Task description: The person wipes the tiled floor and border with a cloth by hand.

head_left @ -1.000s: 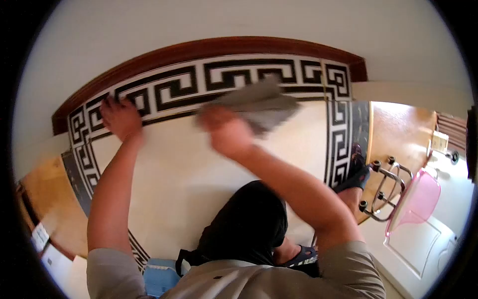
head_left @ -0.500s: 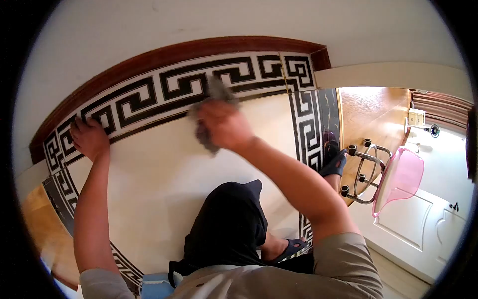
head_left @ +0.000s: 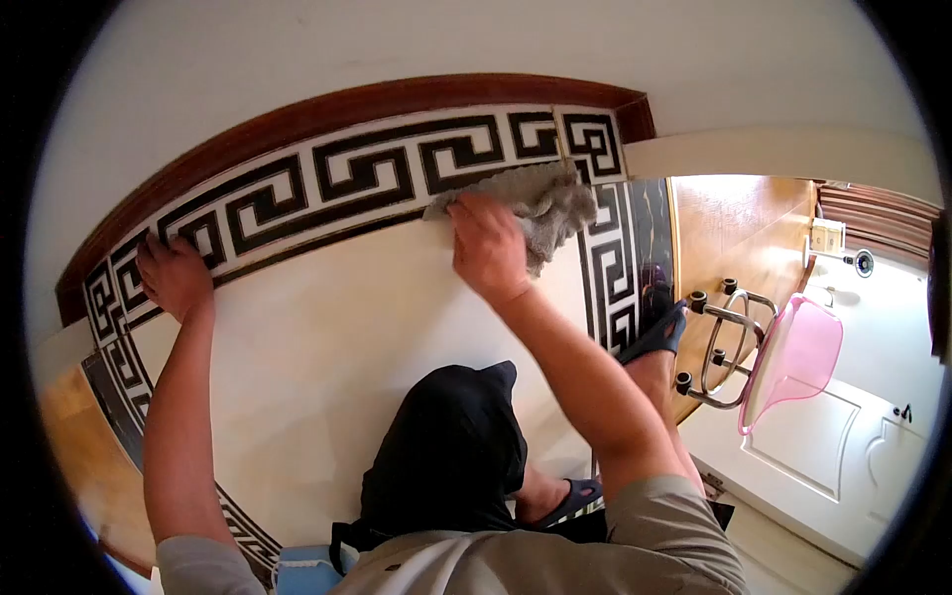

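Observation:
My right hand [head_left: 492, 248] grips the near left edge of a crumpled grey rag [head_left: 547, 206]. The rag is spread over the floor border [head_left: 362, 175], which has a black-and-white key pattern, and also reaches onto the cream floor tile [head_left: 327, 327]. Its loose part fans out to the right, close to the border's corner. On the left end of the border, my left hand [head_left: 177, 278] rests with its fingers out and nothing in it.
A dark red skirting board [head_left: 397, 96] runs along the foot of the white wall [head_left: 476, 40]. To the right are a pink chair [head_left: 798, 357] with metal legs and a white door [head_left: 823, 466]. My sandalled foot [head_left: 659, 332] is beside the right border; my knee [head_left: 446, 426] is below my hands.
My right hand has moved right with the rag, which has swung from beneath the hand to spread out on its right. My left hand stays in nearly the same place.

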### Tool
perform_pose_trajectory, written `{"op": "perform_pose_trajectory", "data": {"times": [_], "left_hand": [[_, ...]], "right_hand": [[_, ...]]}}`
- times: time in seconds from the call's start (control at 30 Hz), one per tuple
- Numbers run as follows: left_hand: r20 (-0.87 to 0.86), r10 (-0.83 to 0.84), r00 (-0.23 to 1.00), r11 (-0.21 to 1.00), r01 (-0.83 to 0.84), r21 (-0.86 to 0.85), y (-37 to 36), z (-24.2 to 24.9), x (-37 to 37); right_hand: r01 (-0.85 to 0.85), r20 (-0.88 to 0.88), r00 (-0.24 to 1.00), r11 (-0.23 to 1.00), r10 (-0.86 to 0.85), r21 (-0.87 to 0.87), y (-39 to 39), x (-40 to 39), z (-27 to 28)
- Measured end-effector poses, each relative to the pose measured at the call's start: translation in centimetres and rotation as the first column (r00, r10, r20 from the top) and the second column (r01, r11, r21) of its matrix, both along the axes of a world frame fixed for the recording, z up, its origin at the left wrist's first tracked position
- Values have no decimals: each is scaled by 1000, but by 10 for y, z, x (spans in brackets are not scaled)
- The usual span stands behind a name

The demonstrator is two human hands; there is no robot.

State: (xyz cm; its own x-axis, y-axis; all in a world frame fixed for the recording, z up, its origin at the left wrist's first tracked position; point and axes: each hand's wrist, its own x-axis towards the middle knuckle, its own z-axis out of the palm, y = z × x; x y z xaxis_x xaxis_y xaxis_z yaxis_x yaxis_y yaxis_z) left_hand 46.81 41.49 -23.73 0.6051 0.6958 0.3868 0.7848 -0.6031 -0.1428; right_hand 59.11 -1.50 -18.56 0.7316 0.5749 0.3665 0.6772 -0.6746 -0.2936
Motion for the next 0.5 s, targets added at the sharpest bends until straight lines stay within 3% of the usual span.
{"op": "perform_pose_trajectory", "data": {"times": [0.1,0.13,0.17,0.2,0.23,0.27,0.5], "left_hand": [[-66,2,998,1000,0,28,4,0,-1],[-111,2,994,1000,-1,5,4,6,1],[40,-9,999,997,12,-71,1,2,0],[-52,15,999,1000,-15,11,-7,11,4],[-47,62,997,994,-66,-90,-15,26,10],[-5,13,1000,1000,-13,-10,-11,17,7],[103,48,993,994,-38,-98,-17,16,10]], "right_hand": [[-12,32,999,993,16,-118,-47,19,-14],[49,-9,999,983,-51,-175,-66,28,-8],[101,-48,992,967,-116,-235,-82,35,-6],[138,-12,989,958,-145,-251,-82,39,3],[178,24,984,947,-178,-266,-73,39,12],[153,27,988,955,-151,-254,-58,32,13],[-126,-29,992,990,125,-57,78,-29,15]]}}
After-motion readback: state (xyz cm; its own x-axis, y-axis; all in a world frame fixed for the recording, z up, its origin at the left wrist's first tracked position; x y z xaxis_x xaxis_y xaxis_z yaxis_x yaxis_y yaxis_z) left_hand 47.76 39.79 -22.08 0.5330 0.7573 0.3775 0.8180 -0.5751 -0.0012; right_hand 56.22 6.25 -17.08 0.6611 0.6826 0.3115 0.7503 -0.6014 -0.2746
